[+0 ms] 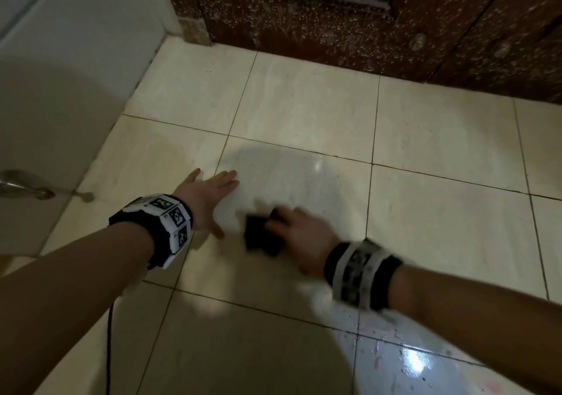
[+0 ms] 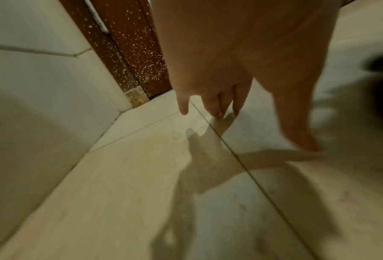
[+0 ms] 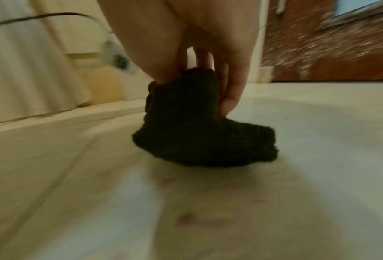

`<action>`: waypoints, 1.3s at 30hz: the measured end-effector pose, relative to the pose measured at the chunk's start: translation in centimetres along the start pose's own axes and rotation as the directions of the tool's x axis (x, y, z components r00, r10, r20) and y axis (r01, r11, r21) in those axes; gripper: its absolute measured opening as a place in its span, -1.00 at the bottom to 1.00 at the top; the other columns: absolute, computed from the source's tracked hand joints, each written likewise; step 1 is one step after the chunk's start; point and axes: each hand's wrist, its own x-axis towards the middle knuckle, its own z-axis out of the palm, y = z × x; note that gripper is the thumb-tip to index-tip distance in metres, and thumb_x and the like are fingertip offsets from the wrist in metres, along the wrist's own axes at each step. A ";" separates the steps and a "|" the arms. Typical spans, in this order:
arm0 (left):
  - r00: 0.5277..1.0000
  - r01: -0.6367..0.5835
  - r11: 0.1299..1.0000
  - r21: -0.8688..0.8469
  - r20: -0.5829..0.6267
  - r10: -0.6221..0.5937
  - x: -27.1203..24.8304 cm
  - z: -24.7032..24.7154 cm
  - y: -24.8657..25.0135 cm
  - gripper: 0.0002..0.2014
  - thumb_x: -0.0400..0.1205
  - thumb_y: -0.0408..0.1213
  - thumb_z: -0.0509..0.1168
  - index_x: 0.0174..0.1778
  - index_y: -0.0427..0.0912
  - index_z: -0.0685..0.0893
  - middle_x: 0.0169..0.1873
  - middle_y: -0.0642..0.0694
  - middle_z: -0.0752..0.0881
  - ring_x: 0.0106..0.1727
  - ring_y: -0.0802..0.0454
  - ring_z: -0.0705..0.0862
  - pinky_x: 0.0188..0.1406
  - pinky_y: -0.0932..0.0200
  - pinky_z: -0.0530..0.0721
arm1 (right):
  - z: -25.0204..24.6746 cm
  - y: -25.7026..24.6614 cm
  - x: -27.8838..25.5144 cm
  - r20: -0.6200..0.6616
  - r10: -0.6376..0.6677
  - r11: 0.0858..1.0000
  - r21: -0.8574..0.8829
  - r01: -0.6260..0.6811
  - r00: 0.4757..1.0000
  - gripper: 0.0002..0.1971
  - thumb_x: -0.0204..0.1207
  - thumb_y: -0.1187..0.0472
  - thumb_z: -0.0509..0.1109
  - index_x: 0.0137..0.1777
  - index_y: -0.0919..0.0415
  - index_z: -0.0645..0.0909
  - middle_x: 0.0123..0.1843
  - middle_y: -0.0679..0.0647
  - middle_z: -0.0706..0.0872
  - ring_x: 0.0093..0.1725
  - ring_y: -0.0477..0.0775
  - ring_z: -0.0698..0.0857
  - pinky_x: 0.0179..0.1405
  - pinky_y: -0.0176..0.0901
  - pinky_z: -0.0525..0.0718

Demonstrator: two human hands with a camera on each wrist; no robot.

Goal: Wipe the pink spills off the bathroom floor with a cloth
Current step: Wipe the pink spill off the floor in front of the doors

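My right hand [image 1: 292, 230] grips a dark knitted cloth [image 1: 263, 239] and holds it down on the cream floor tiles [image 1: 441, 139]; the hand is motion-blurred. From the right wrist view the cloth [image 3: 199, 126] hangs bunched from my fingers [image 3: 230, 95], its lower fold touching the floor. My left hand [image 1: 209, 194] lies flat on the tiles to the cloth's left, fingers straight and spread. In the left wrist view its fingertips [image 2: 217, 112] touch the floor. Faint pink spills [image 1: 377, 364] speckle the wet tile at the bottom right, under my right forearm. A pale pink smear [image 3: 188, 221] shows near the cloth.
A brown wooden door [image 1: 365, 23] flecked with white drops closes off the far side. A white wall [image 1: 76, 44] runs along the left, with a metal fitting [image 1: 18, 184] low on it. A black cable [image 1: 109, 333] trails beneath my left forearm.
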 end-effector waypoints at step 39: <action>0.997 -0.044 0.991 0.125 0.069 0.036 -2.8 1.7 3.7 0.13 0.48 0.26 0.33 0.64 -0.12 -0.36 0.62 -0.02 -0.40 0.65 0.11 -0.30 0.58 -0.09 -0.33 | 5.6 -2.3 -7.2 0.315 -0.163 0.972 -0.109 0.206 0.935 -0.53 0.63 0.32 0.21 0.53 0.26 0.25 0.50 0.35 0.22 0.30 0.39 0.43 0.10 0.16 0.55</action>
